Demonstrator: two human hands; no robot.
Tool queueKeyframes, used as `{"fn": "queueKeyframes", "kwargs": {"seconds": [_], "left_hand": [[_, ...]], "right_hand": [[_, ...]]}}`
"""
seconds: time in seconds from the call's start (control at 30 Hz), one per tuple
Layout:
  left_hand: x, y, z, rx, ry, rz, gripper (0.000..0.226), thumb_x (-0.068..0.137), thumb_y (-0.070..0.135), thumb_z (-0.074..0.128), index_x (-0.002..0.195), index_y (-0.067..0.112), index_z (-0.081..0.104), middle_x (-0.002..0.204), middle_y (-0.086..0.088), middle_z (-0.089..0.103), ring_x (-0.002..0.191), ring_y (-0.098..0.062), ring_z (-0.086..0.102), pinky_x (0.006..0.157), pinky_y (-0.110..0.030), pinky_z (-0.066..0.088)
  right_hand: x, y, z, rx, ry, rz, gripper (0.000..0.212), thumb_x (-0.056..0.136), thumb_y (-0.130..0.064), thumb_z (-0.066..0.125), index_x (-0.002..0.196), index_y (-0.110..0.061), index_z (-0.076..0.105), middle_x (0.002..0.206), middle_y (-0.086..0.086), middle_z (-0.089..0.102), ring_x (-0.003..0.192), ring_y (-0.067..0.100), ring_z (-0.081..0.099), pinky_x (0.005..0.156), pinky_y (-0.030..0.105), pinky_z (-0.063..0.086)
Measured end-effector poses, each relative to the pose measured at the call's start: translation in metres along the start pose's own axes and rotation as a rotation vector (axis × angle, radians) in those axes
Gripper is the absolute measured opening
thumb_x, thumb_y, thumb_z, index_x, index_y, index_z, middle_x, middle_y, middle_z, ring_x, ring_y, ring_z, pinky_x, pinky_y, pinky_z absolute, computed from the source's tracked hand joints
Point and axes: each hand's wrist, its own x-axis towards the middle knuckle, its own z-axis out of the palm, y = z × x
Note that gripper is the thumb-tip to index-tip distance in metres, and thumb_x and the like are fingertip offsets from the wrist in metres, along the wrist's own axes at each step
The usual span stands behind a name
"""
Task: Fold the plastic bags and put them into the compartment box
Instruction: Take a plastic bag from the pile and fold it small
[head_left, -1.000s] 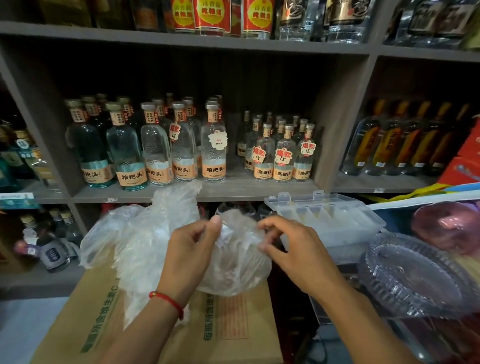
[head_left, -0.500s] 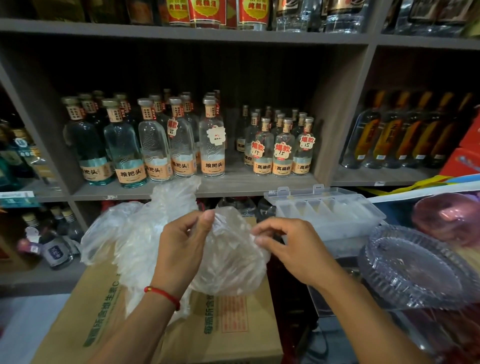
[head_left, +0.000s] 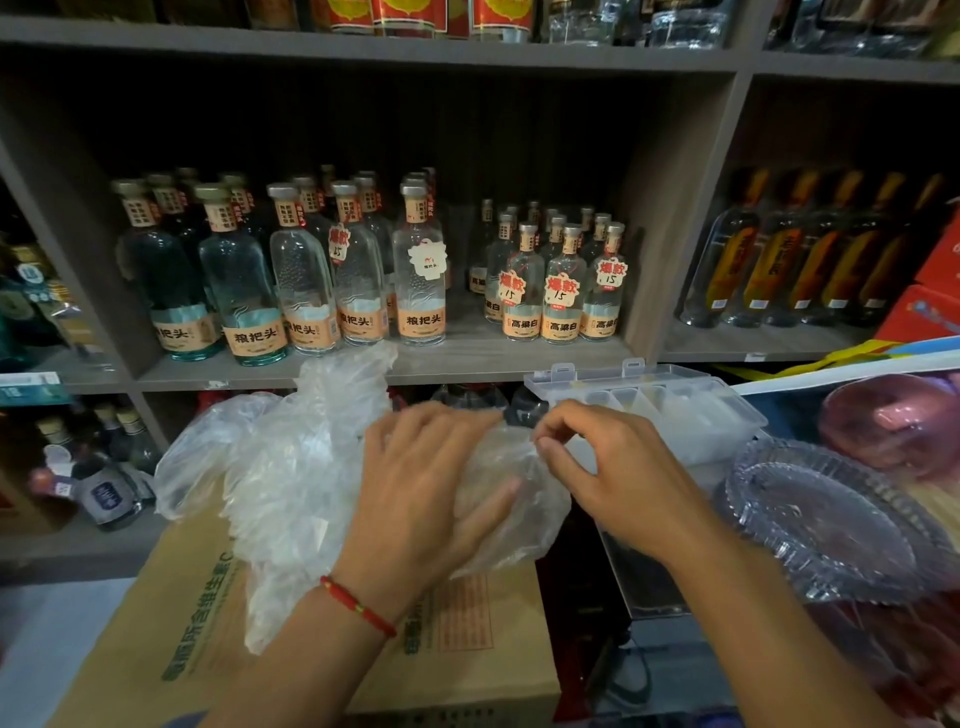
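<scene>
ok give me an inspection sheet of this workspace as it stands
surface: cardboard carton with green print, under the bags
job's things: clear plastic bag held above the carton; heap of plastic bags to its left; compartment box, lid open
clutter: glass dish at right
hands: left hand lies over the bag, fingers extended; right hand pinches its edge
cables: nothing seen
surroundings: shelf of liquor bottles with price tags

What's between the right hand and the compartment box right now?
Nothing. In the head view the right hand, pinching the plastic bag, sits just in front of the compartment box.
</scene>
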Motion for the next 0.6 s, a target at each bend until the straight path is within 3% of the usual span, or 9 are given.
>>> {"fn": "queueKeyframes", "kwargs": {"seconds": [0.1,0.17,0.23,0.27,0.3,0.43,0.53,0.6], "left_hand": [[-0.003,0.004,0.009,-0.176,-0.061,-0.157,0.03,0.09,0.031,0.076,0.119,0.022,0.076,0.106,0.009,0.075,0.1,-0.017,0.065,0.091,-0.047,0.05],[-0.002,0.002,0.008,-0.338,-0.011,-0.302,0.01,0.087,0.023,0.081,0.096,0.028,0.08,0.09,0.019,0.075,0.089,-0.003,0.066,0.086,-0.028,0.052],[-0.001,-0.001,0.007,-0.447,0.005,-0.428,0.012,0.086,0.025,0.082,0.081,0.033,0.075,0.08,0.021,0.073,0.082,0.001,0.067,0.075,-0.011,0.047],[0.0,-0.002,0.007,-0.495,0.004,-0.473,0.013,0.086,0.026,0.082,0.078,0.031,0.074,0.078,0.019,0.073,0.078,0.002,0.067,0.071,-0.01,0.046],[0.0,-0.004,0.008,-0.55,-0.002,-0.506,0.013,0.087,0.026,0.082,0.077,0.027,0.073,0.076,0.016,0.073,0.073,0.001,0.067,0.069,-0.011,0.047],[0.0,-0.01,0.003,-0.723,-0.137,-0.581,0.011,0.087,0.032,0.08,0.087,0.022,0.075,0.079,0.004,0.074,0.075,-0.008,0.067,0.072,-0.023,0.052],[0.0,-0.012,-0.001,-0.756,-0.222,-0.492,0.032,0.082,0.045,0.078,0.11,0.03,0.075,0.104,0.012,0.076,0.102,-0.003,0.069,0.087,-0.018,0.053],[0.001,-0.007,-0.001,-0.775,-0.21,-0.453,0.034,0.082,0.043,0.077,0.111,0.026,0.077,0.105,0.009,0.077,0.101,-0.005,0.071,0.089,-0.022,0.055]], "right_hand": [[0.0,0.001,0.002,0.06,-0.012,0.0,0.006,0.102,-0.028,0.062,0.103,-0.029,0.068,0.092,-0.016,0.07,0.092,0.004,0.065,0.081,0.03,0.054],[-0.001,0.004,0.002,0.164,0.009,0.043,0.013,0.1,-0.041,0.061,0.109,-0.035,0.069,0.096,-0.02,0.069,0.098,0.0,0.065,0.082,0.016,0.051],[-0.003,0.006,0.003,0.279,-0.04,0.115,0.037,0.091,-0.068,0.059,0.119,-0.044,0.065,0.106,-0.024,0.066,0.107,-0.005,0.062,0.086,0.011,0.047],[-0.004,0.007,0.004,0.313,-0.082,0.147,0.047,0.085,-0.077,0.061,0.123,-0.049,0.062,0.11,-0.024,0.065,0.109,-0.006,0.061,0.086,0.012,0.049],[-0.005,0.008,0.006,0.327,-0.118,0.167,0.049,0.081,-0.076,0.066,0.123,-0.051,0.06,0.111,-0.024,0.065,0.109,-0.006,0.061,0.086,0.014,0.052],[-0.004,0.013,0.01,0.31,-0.073,0.187,0.027,0.093,-0.031,0.078,0.114,-0.044,0.068,0.102,-0.015,0.071,0.097,0.003,0.068,0.087,0.035,0.061],[-0.004,0.013,0.01,0.314,-0.097,0.161,0.029,0.091,-0.025,0.08,0.11,-0.043,0.069,0.098,-0.014,0.072,0.093,0.005,0.069,0.087,0.034,0.059],[-0.004,0.009,0.013,0.316,-0.116,0.129,0.033,0.089,-0.027,0.082,0.112,-0.044,0.066,0.094,-0.015,0.071,0.09,0.005,0.069,0.083,0.03,0.058]]}}
